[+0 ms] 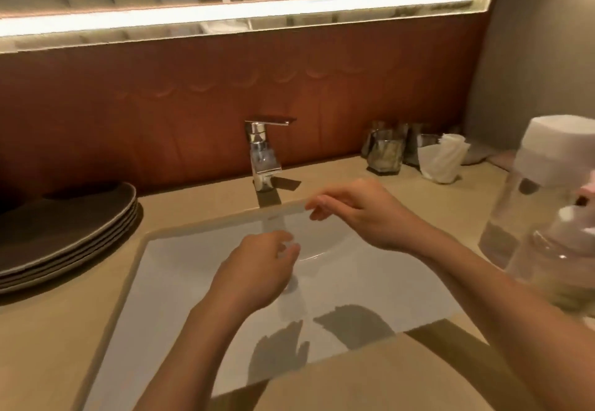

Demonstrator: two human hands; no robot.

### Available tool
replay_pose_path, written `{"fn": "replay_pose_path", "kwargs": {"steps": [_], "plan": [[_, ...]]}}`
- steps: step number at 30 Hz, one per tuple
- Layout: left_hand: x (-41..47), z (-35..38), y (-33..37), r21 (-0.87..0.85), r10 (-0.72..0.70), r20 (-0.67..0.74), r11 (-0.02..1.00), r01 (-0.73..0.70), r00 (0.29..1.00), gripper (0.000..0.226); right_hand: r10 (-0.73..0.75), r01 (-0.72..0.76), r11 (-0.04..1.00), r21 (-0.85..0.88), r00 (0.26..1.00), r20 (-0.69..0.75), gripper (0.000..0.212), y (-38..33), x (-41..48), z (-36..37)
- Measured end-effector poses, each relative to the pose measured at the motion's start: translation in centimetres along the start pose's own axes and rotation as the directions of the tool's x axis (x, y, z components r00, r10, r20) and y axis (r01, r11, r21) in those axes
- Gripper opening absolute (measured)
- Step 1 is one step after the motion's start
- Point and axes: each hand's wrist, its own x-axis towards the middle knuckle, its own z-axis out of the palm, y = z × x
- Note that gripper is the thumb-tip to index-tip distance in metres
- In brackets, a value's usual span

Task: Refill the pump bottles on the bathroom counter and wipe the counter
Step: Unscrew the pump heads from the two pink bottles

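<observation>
Both my hands hover over the white sink (180, 269), just in front of the chrome faucet (264, 153). My left hand (254, 272) is above the middle of the basin, fingers loosely curled, holding nothing. My right hand (357, 214) is higher and nearer the basin's back rim, fingers also relaxed and holding nothing. A tall clear bottle with a white cap (537, 182) stands on the beige counter (58, 340) at the right. A second clear bottle (560, 256) is blurred just in front of it. Whether water runs from the faucet I cannot tell.
A stack of dark plates (64, 233) sits on the counter to the left of the sink. Glass tumblers (384, 153) and a white crumpled cloth or tissue (441, 161) stand at the back right, against the brown wall panel. A lit mirror hangs above.
</observation>
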Motion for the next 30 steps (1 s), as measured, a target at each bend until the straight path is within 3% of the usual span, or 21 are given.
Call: {"fn": "replay_pose_path", "kwargs": {"steps": [4, 8, 17, 23, 28, 30], "plan": [[3.5, -0.1, 1.8, 0.004, 0.131, 0.041, 0.991, -0.132, 0.99, 0.034, 0.117, -0.105, 0.992, 0.064, 0.966, -0.229, 0.018, 1.3, 0.1, -1.2], [5.3, 0.7, 4.2, -0.044, 0.238, 0.08, 0.971, -0.235, 0.968, 0.036, 0.206, -0.173, 0.977, 0.123, 0.918, -0.339, 0.013, 1.3, -1.7, -2.9], [4.3, 5.7, 10.5, -0.179, 0.458, 0.096, 0.881, -0.438, 0.884, 0.034, 0.196, -0.25, 0.968, -0.032, 0.827, -0.527, 0.012, 0.7, -10.1, -5.5], [0.5, 9.0, 14.0, -0.306, 0.524, 0.049, 0.818, -0.487, 0.85, 0.057, 0.108, -0.194, 0.978, -0.08, 0.793, -0.6, 0.014, -0.5, -16.2, -7.7], [-1.7, 10.5, 16.2, -0.431, 0.522, 0.032, 0.776, -0.46, 0.852, 0.076, 0.09, -0.199, 0.979, -0.049, 0.632, -0.77, 0.021, 0.5, -19.3, -11.0], [-2.4, 11.3, 17.2, -0.503, 0.51, 0.014, 0.747, -0.434, 0.86, 0.081, 0.127, -0.241, 0.97, -0.029, 0.605, -0.786, 0.022, 1.6, -19.7, -11.8]]}}
